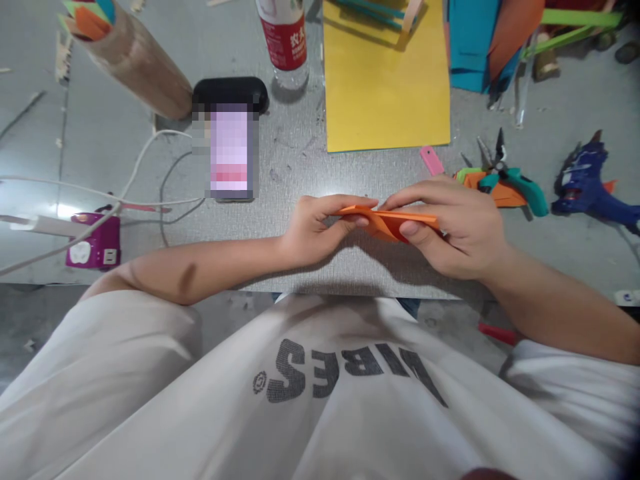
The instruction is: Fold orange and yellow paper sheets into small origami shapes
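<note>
Between my two hands, a little above the table near its front edge, is a folded piece of orange paper (pixel 385 223). My left hand (pixel 323 227) pinches its left end between thumb and fingers. At the right end my right hand (pixel 455 227) grips the paper, its thumb pressed on the near face and its fingers behind. The fingertips behind the paper are partly hidden. Just beyond my right hand lie teal-handled pliers (pixel 520 187) on orange scraps, and a small pink piece (pixel 431 160).
A yellow sheet (pixel 387 87) lies ahead, with a red-labelled bottle (pixel 285 43) beside it. To the left are a phone (pixel 229 150) against a black case (pixel 230 90), a cardboard tube (pixel 140 70), white cables and a purple charger (pixel 95 240). A blue glue gun (pixel 593 183) lies right.
</note>
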`<state>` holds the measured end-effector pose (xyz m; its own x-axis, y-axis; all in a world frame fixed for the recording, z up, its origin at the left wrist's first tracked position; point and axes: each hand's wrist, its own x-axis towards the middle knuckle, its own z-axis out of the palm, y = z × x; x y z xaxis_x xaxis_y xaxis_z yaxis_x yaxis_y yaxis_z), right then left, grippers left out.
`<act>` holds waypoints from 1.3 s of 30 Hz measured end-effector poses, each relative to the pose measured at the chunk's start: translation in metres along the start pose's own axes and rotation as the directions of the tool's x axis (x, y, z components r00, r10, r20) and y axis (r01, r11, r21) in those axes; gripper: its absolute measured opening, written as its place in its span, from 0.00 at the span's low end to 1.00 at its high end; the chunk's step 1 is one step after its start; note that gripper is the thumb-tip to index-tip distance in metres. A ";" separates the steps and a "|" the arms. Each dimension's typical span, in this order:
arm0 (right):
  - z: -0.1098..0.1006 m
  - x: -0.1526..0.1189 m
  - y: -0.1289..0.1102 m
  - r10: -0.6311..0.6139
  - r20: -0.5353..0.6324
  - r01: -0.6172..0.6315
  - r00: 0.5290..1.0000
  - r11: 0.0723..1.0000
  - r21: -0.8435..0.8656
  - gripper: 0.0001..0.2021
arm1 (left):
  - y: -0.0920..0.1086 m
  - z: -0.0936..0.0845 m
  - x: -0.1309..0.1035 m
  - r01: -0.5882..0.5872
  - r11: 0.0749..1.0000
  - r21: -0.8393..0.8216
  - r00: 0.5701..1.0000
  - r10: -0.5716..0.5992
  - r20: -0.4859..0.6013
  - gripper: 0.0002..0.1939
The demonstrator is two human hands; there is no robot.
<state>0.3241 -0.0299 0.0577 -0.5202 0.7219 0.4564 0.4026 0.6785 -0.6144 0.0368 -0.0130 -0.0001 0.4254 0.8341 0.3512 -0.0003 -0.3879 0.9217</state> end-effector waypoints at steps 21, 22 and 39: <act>0.003 0.003 -0.001 -0.150 -0.081 0.151 0.985 0.988 0.010 0.15 | 0.002 -0.001 0.003 0.039 0.996 -0.080 0.998 -0.034 0.058 0.19; 0.004 0.003 -0.001 -0.157 -0.082 0.158 0.984 0.987 0.004 0.15 | 0.002 -0.001 0.003 0.036 0.995 -0.090 0.998 -0.031 0.056 0.20; 0.006 0.004 -0.005 -0.135 -0.113 0.138 0.984 0.990 0.018 0.18 | 0.004 0.000 0.001 0.067 0.991 -0.112 0.996 -0.061 0.060 0.24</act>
<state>0.3156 -0.0310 0.0586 -0.4813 0.6341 0.6052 0.3133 0.7692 -0.5569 0.0376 -0.0136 0.0035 0.4780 0.8313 0.2838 -0.0727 -0.2846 0.9559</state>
